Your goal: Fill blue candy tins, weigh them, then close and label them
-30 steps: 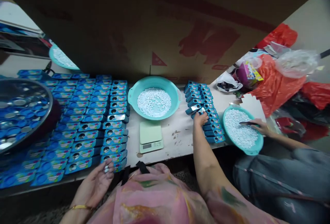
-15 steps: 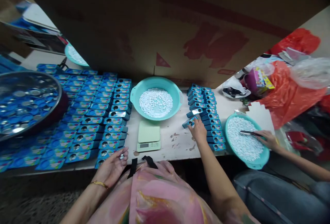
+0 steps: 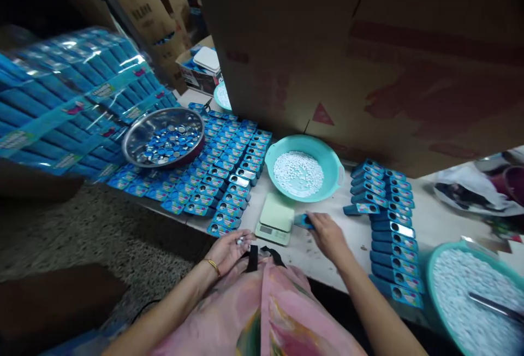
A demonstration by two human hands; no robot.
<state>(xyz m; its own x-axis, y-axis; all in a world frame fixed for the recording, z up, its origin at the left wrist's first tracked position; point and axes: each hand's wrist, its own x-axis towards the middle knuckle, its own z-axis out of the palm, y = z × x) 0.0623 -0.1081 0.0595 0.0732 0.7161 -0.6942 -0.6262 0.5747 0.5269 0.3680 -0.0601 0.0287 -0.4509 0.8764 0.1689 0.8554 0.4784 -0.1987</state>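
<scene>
My left hand (image 3: 230, 251) is palm up near the table's front edge, its fingers curled around a few small white tablets (image 3: 239, 241). My right hand (image 3: 327, 235) grips a small blue box (image 3: 303, 221) by its right end. The box's left end is at the right edge of the pale green kitchen scale (image 3: 277, 211); I cannot tell whether they touch. Behind the scale is a turquoise basin (image 3: 332, 162) of white tablets. To the right are two columns of blue boxes (image 3: 395, 249), one box sticking out leftward.
Rows of blue boxes (image 3: 225, 195) cover the left of the table. On them stands a metal bowl (image 3: 130, 140) of blue and silver caps. Wrapped blue packs (image 3: 77, 105) are stacked far left. A cardboard box (image 3: 295, 55) walls the back. Another turquoise basin (image 3: 434, 290) with a metal scoop is right.
My right hand has taken a blue box from the right columns and carried it left to the scale. The view has swung left. My left hand still holds the tablets.
</scene>
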